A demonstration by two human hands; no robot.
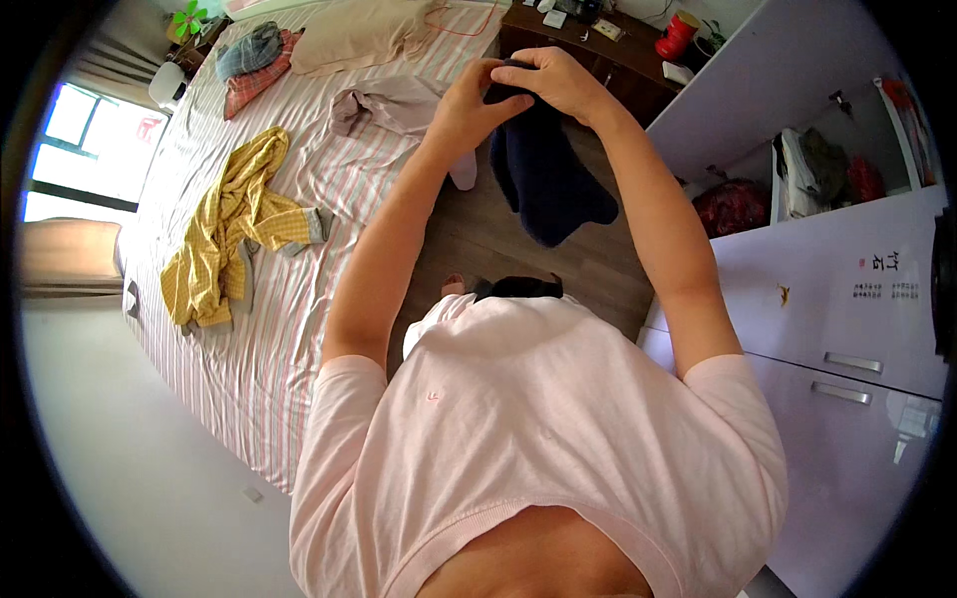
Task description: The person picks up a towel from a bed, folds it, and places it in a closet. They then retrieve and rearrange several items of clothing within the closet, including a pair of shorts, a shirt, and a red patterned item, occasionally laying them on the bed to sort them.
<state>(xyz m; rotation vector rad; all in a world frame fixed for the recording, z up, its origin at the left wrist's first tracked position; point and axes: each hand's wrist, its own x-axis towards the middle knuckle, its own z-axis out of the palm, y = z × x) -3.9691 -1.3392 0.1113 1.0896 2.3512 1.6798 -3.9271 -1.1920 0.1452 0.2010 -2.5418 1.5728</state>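
A dark navy garment (549, 176) of thick cloth hangs from both my hands over the floor, its lower end loose. My left hand (476, 108) pinches its bunched top edge between thumb and fingers. From the other side, my right hand (561, 84) grips the same top edge, and the two hands nearly meet there. Behind my left hand, a pale mauve garment (400, 105) lies on the striped bed sheet (344, 190), with one end drooping over the bed's edge. A yellow checked shirt (232, 217) with grey trim lies crumpled farther left on the bed.
Folded clothes (258, 63) and a beige pillow (359, 37) lie at the bed's far end. A dark wooden cabinet (516, 34) holding small items and a red container (677, 36) stands ahead. On my right is a lilac wardrobe (792, 284) with open, filled shelves.
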